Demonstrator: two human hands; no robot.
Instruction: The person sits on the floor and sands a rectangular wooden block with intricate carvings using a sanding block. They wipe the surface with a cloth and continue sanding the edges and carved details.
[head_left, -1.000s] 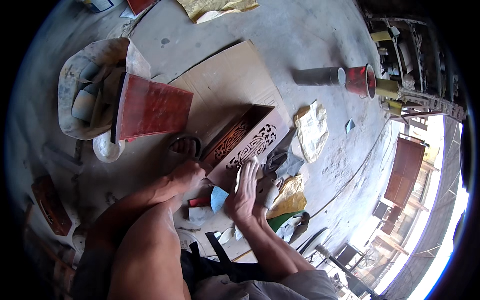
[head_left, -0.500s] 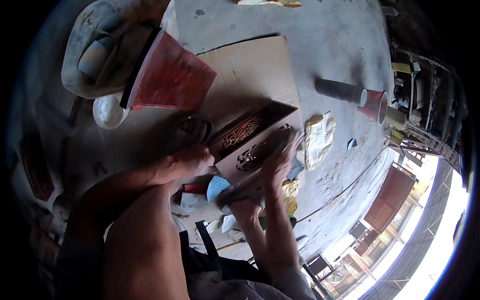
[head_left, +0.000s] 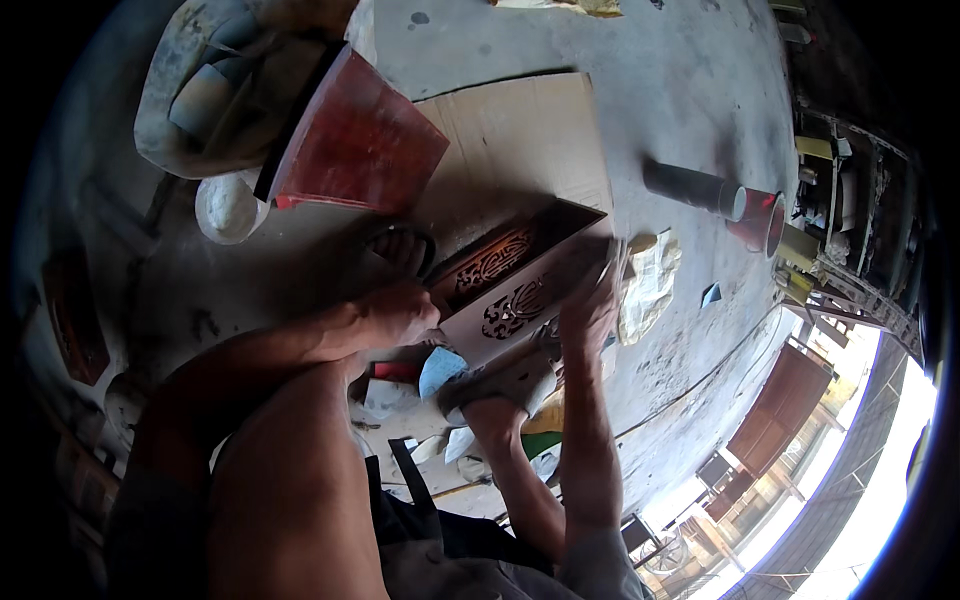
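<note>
A rectangular wooden box point(head_left: 515, 282) with an open hollow and fretwork cut through its sides lies tilted on a cardboard sheet point(head_left: 530, 130). Its outer side looks pale; the wood inside is reddish brown. My left hand point(head_left: 400, 315) is closed on the box's near-left end, its fingertips partly hidden. At the right end, my right hand point(head_left: 588, 305) lies against the pale side, fingers bent and blurred. A thin pale edge shows by those fingers, too smeared to name. My sandalled foot point(head_left: 505, 385) is beside the box's lower edge.
A red tapered wooden piece point(head_left: 365, 135) stands behind left, near a sack point(head_left: 190, 90) and a white container point(head_left: 228, 210). Blue sandpaper point(head_left: 440, 371) lies by the box, crumpled yellowish paper point(head_left: 650, 285) to its right. Farther right lies a dark tube point(head_left: 690, 188).
My right hand has shifted right along the box's pale side, toward its far right end. My left hand keeps its place on the box. The whole view has shifted slightly.
</note>
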